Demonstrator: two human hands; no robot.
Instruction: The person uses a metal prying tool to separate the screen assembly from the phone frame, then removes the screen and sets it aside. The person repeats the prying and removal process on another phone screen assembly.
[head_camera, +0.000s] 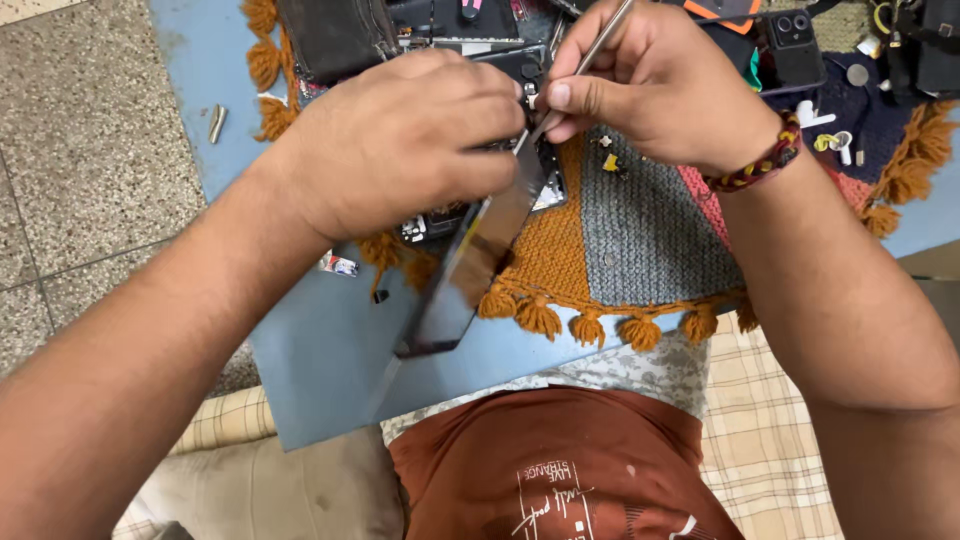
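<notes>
The left hand (400, 135) curls down over an opened black smartphone (540, 185), fingers closed on its body and pinning it to the knitted orange-and-grey mat with tasselled edges (620, 230) that covers part of the blue board (330, 340). A thin, glossy dark screen panel (470, 270) stands lifted on edge beside the phone, tilted toward the person. The right hand (655, 85), a braided red-and-yellow wristband (765, 160) at its wrist, pinches slim metal tweezers (585, 60) between thumb and fingers, their tip down at the phone's exposed insides. The panel looks light, stiff, slick and easily cracked, so it is best gripped by its long edges; the tiny yellow part (610, 162) loose on the mat probably needs the tweezers.
</notes>
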